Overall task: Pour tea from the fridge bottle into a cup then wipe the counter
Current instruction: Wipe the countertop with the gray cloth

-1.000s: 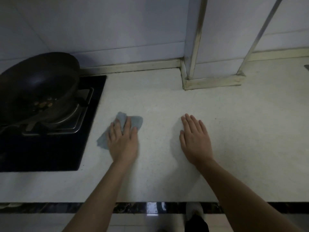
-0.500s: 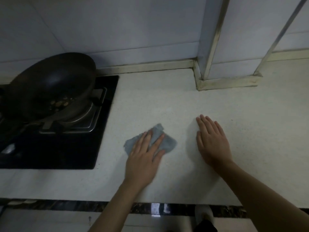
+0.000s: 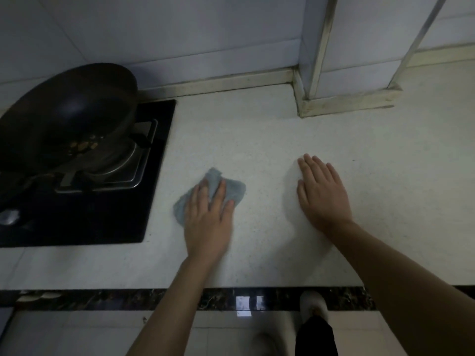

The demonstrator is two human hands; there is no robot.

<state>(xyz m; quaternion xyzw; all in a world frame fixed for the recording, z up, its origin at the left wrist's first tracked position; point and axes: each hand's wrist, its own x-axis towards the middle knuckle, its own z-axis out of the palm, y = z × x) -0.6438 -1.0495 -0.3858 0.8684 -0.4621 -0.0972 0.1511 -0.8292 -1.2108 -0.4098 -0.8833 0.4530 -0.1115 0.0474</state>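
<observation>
Wiping stage, kitchen bench: your left hand (image 3: 208, 222) presses a small blue-grey cloth (image 3: 234, 190) flat against the pale speckled bench (image 3: 257, 140), centre-left of the frame. Its grip is apart, with the fingers spread straight over the fabric and curled round nothing. Your right hand (image 3: 323, 196) lies palm down on the bare surface right of centre, well apart from the cloth, grip likewise open and holding nothing.

No bottle or cup is in view, so the pouring looks finished and the wipe is the step in hand. The next move likely calls for firm, even pressure to push the cloth on across the stretch between your hands and toward the upper right, while staying off the black hob (image 3: 115, 222) just beside it at left.

The cloth is soft, rumpled and irregular, bunched between your fingers. The bench looks hard, matt and finely flecked, with dark polished stone edging (image 3: 128, 299) along its near lip. A round, dark wok (image 3: 72, 111) with a few scraps of food in it sits tilted on the metal burner at upper left. Glossy white tiles cover the wall (image 3: 180, 34), and a tiled pillar (image 3: 344, 101) stands at upper right.
</observation>
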